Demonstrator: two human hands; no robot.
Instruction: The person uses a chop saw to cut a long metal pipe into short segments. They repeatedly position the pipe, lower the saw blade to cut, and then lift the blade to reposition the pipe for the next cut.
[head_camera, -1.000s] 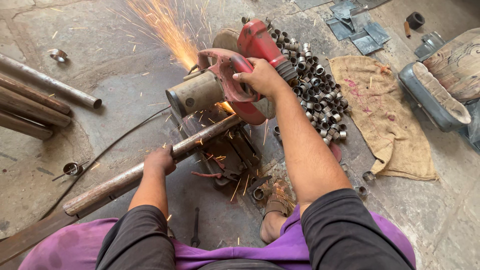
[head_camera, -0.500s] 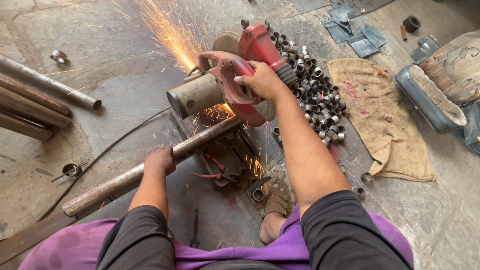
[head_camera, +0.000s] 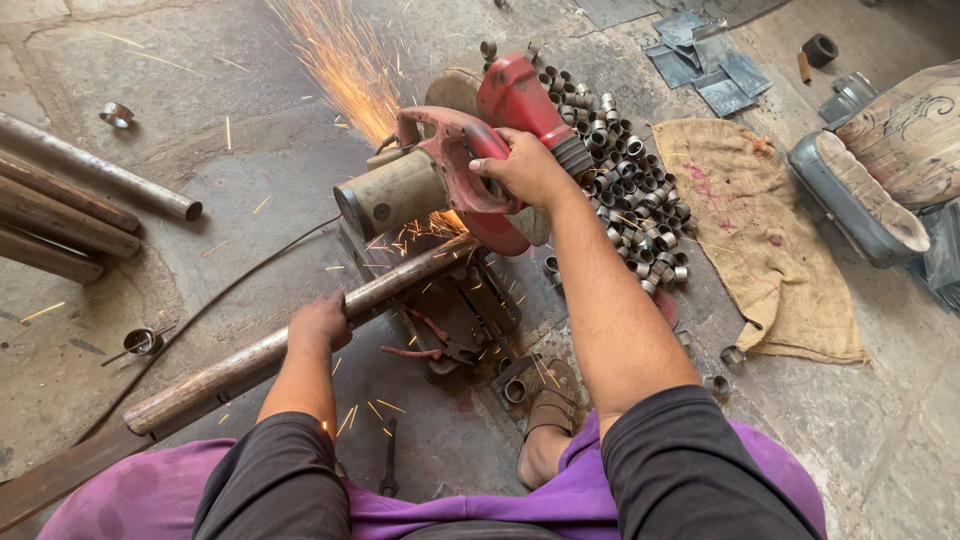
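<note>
**Saw on pipe, sparks flying**

While the right hand wraps tightly round the red handle of the chop saw, the left hand closes over the pipe, knuckles up, partway along its length. The saw's head is lowered so that the disc meets the far end of the pipe, and the contact point glows orange just below the right wrist. A dense fan of sparks shoots up and away from the saw's grey motor housing toward the top of the view, with scattered sparks also landing on the floor near the saw's base and by the person's knees.

The pipe runs diagonally from the saw's vise down toward the lower left, where it rests on a flat bar lying on the concrete. A black cable curves away from the saw across the floor to the left. Just right of the saw lies a heap of short cut rings, and beyond it a burlap sack is spread flat. Several long pipes lie side by side at the left edge. A sandalled foot rests near the saw's base, between the person's legs, and a spanner lies just left of it.
</note>
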